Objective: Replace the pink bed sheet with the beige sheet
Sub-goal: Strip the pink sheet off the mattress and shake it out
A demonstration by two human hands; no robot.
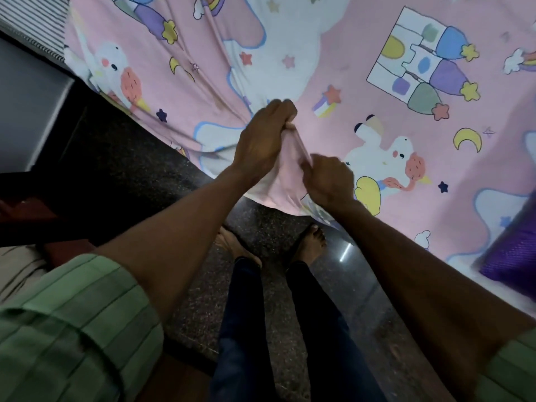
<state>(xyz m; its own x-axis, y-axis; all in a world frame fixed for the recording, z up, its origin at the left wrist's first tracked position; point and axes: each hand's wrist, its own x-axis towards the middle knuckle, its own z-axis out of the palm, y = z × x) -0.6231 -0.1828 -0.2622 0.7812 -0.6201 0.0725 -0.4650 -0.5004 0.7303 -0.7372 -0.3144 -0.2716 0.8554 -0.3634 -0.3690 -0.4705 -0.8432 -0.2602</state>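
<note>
The pink bed sheet (333, 68), with its unicorns, moons and stars, lies spread over the bed, and its near edge hangs down toward the dark speckled floor (290, 285). The left hand (261, 140) is clamped on a bunch of that edge. The right hand (327, 181), just beside it, pinches the same fold. Both hold tight, probably so the sheet can be pulled off the bed. A purple pillow (513, 256) sits at the right edge. A striped mattress corner (32, 18) peeks out far left. No beige sheet shows here.
</note>
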